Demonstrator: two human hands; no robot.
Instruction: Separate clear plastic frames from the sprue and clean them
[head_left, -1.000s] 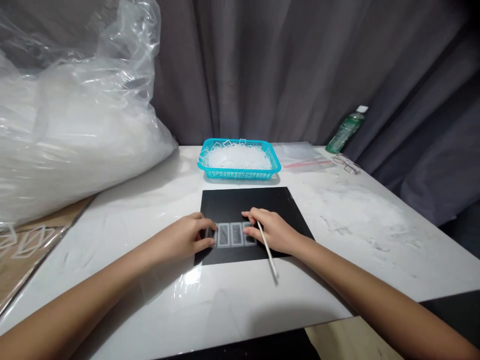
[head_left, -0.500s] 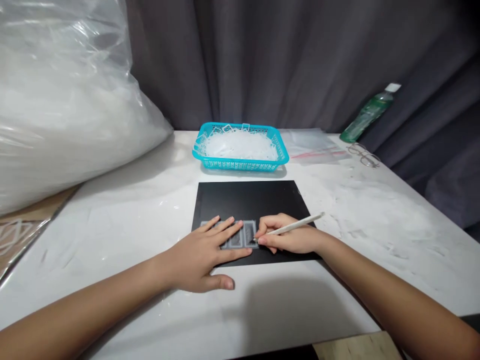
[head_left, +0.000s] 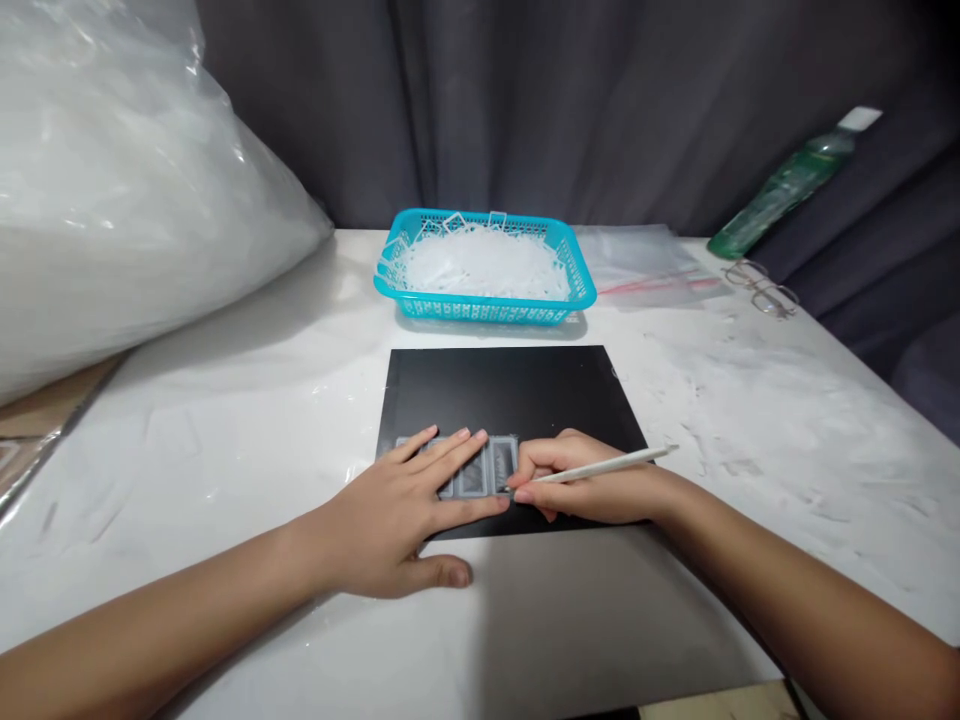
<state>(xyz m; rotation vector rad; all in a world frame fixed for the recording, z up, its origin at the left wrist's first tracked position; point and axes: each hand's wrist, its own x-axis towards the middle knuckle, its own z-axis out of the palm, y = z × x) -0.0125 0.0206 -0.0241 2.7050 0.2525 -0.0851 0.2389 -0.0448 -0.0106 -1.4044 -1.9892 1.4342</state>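
Observation:
My left hand (head_left: 405, 510) lies flat with fingers spread, pressing on a translucent plastic strip of rectangular frames (head_left: 474, 474). Its fingers cover part of the strip. Under the strip is a black mat (head_left: 510, 385), and my left thumb reaches past the mat's front edge onto the table. My right hand (head_left: 577, 474) grips a thin white pen-like tool (head_left: 611, 463), held slanted as for writing. The tool's tip is down at the frame on the strip's right end, close to my left index fingertip. Too small to make out is the exact kind of tip.
A blue basket (head_left: 484, 310) heaped with small white plastic frames stands behind the mat. Flat clear bags (head_left: 645, 265) lie right of it, near glasses (head_left: 761, 290) and a green bottle (head_left: 795, 185). A bulky clear bag (head_left: 135, 220) of white material fills the left side.
My right hand and the tool's tip have shifted slightly down along the right-end frame. My left hand keeps its place on the strip. The view has tilted and moved a little closer.

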